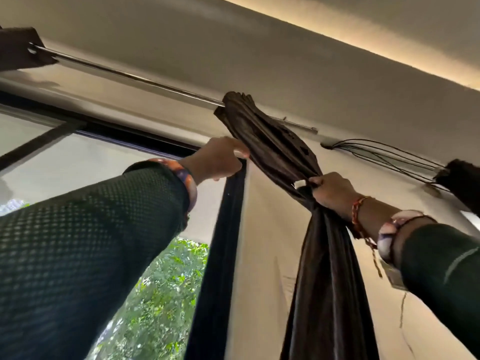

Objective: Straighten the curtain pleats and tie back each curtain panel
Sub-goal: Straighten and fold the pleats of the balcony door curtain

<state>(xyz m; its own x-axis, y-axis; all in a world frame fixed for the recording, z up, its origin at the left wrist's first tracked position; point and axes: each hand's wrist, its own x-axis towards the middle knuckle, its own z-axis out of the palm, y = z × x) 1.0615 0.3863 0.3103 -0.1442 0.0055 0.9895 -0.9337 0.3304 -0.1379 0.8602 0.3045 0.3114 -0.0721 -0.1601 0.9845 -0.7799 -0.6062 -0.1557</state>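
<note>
A dark brown curtain panel (275,141) hangs bunched from a metal rod (135,77) near the ceiling. It is cinched into a tight waist at mid-height and falls loose below. My right hand (332,192) grips the gathered cloth at that waist, beside a small white tag. My left hand (220,158) is raised at the panel's left edge, its curled fingers touching the upper folds; whether they hold cloth is unclear. A second dark panel (18,48) hangs at the rod's far left end.
A black window frame (223,255) runs down between my arms, with a pale blind and green foliage behind the glass. Thin dark cables (384,154) fan along the wall at right toward a dark object (462,183). The ceiling is close overhead.
</note>
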